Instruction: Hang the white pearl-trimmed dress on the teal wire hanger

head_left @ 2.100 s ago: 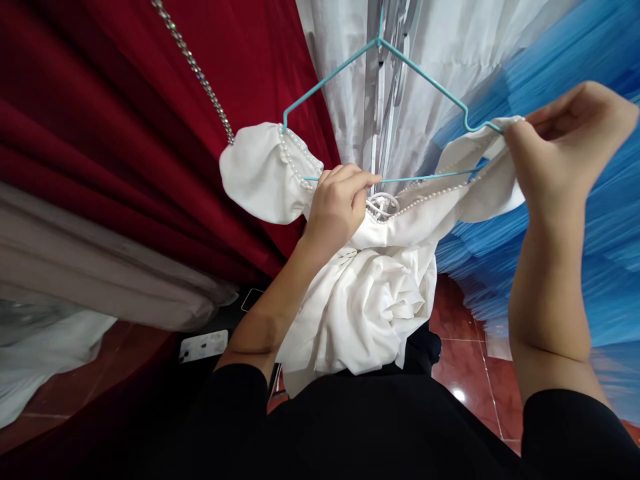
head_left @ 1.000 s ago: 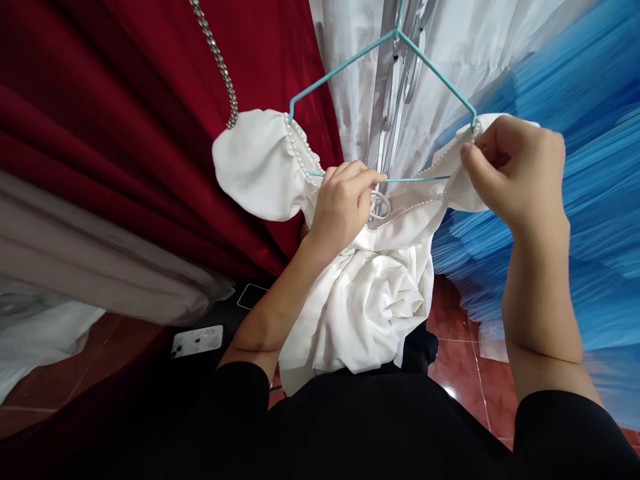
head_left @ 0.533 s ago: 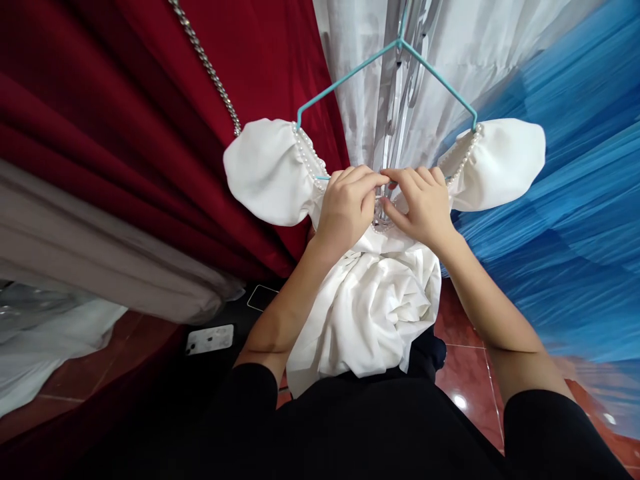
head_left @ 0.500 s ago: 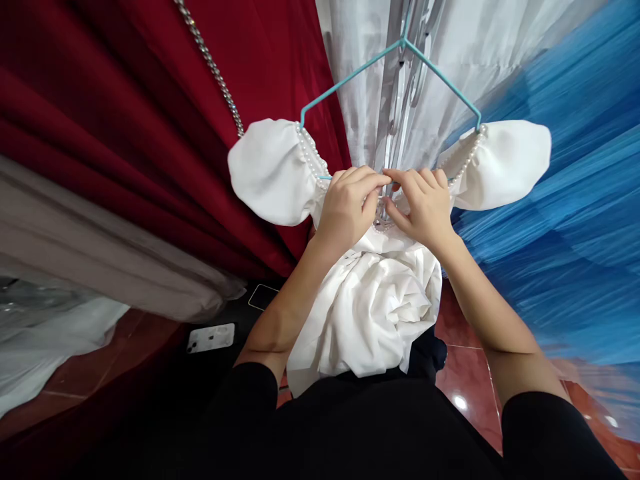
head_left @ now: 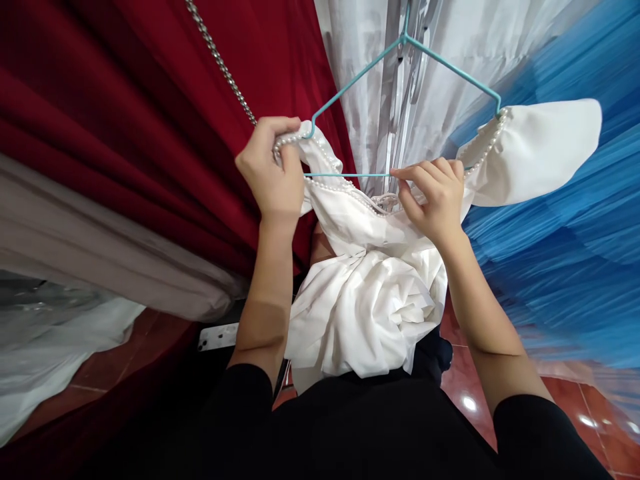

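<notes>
A white dress [head_left: 370,313] with pearl-beaded trim hangs on a thin light-blue hanger [head_left: 357,73]. At the hanger's left end, my left hand [head_left: 273,170] is closed around the beaded edge of one puffed sleeve, which it mostly hides. My right hand [head_left: 435,200] pinches the hanger's straight lower bar just right of its middle, in front of the neckline. The other puffed sleeve [head_left: 545,157] spreads out at the right end of the hanger. Below, the skirt lies bunched in folds near my lap.
Red fabric [head_left: 175,133] hangs at left with a beaded chain [head_left: 220,60] over it. White cloth [head_left: 460,47] hangs behind, blue tulle [head_left: 565,267] at right. A white phone [head_left: 217,337] lies on a dark surface left of my arm. The floor has red tiles [head_left: 470,380].
My left hand has moved left from the middle of the hanger bar to the left sleeve and grips it. My right hand stays on the bar, slightly further right. The right sleeve has swung outward.
</notes>
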`<state>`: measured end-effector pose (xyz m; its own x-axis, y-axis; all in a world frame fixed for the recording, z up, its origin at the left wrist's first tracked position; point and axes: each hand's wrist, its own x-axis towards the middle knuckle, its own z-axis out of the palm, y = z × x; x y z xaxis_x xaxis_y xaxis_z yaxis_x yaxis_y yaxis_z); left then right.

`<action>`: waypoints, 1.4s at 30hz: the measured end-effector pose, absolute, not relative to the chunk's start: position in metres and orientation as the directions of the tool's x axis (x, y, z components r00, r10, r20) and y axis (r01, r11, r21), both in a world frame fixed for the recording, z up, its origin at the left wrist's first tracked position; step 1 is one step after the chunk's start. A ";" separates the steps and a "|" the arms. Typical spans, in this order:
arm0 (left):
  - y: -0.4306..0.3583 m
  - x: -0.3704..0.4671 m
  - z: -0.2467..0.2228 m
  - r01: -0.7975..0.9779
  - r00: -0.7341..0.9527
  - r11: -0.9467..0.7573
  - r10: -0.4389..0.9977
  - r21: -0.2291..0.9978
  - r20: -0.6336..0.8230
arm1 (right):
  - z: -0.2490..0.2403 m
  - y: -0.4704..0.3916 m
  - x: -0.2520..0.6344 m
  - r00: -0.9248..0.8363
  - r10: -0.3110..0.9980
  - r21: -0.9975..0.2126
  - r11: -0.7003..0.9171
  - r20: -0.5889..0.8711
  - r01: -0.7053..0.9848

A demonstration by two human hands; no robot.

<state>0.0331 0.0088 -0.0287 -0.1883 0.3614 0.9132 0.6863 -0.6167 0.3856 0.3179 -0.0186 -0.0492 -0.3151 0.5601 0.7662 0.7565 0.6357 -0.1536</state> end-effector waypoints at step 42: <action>-0.044 0.101 -0.054 0.702 0.058 -0.605 0.575 0.377 0.816 | 0.014 -0.002 0.384 -0.033 0.394 -0.195 0.526 0.919 0.828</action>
